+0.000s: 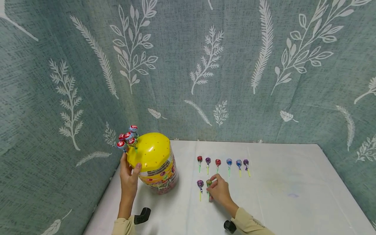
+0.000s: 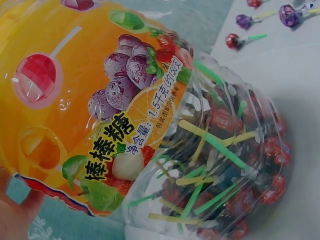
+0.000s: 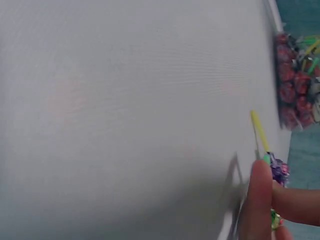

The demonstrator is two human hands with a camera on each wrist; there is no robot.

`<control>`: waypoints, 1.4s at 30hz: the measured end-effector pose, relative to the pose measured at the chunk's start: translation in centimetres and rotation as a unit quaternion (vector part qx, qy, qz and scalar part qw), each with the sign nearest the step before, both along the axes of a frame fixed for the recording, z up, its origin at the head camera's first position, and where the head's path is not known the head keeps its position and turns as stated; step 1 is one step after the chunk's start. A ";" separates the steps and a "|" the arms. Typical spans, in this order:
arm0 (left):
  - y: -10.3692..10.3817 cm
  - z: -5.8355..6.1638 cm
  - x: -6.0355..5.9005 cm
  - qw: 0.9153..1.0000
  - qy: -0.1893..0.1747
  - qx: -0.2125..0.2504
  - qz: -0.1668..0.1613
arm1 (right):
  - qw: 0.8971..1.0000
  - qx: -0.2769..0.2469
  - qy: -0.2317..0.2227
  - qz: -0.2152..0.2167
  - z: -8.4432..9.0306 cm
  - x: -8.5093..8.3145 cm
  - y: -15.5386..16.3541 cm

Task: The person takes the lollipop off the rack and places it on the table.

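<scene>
At the left of my head view, my left hand (image 1: 129, 176) grips the rim of the yellow-lidded clear plastic lollipop jar (image 1: 155, 163), thumb curled over the lid's edge, fingers wrapped behind. The jar leans on the white table (image 1: 293, 182), and a cluster of red-wrapped lollipops (image 1: 127, 137) stands in the lid's holes just above that hand. The left wrist view shows the orange fruit label and the tangle of green and yellow sticks inside.

Moving right, a purple-wrapped lollipop on a yellow stick (image 1: 200, 187) lies flat on the table, its stick pointing toward me. Just beside it, my right hand (image 1: 220, 192) pinches the green-wrapped lollipop (image 1: 209, 183) by its head between thumb and forefinger; its stick runs toward me, parallel to its purple neighbour, at the hand's left edge. The right hand is plainly the nearer one.

Beyond the fingers, a row of six lollipops (image 1: 223, 163) lies side by side, sticks likewise toward me.
</scene>
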State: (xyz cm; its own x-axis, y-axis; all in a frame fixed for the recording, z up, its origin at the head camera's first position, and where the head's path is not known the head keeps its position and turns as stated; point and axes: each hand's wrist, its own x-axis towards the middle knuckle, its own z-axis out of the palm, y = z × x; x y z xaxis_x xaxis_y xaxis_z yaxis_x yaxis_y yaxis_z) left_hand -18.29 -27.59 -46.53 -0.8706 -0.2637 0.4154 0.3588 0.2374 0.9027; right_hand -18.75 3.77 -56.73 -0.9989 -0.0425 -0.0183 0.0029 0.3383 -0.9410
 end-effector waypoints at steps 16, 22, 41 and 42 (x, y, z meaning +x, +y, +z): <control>-0.2 0.1 0.1 1.000 -0.009 -0.003 0.007 | 0.999 0.045 -0.008 0.000 0.2 0.1 -0.5; -0.2 -0.1 0.1 1.000 -0.011 -0.003 0.011 | 0.999 0.051 0.013 -0.010 1.9 -0.2 -0.7; 1.1 2.7 1.6 1.000 -0.011 -0.015 0.012 | 0.989 -0.077 0.104 0.077 11.4 -2.9 -2.8; 1.1 2.7 1.6 1.000 -0.010 -0.012 0.010 | 0.988 -0.077 0.108 0.081 12.1 -3.1 -3.0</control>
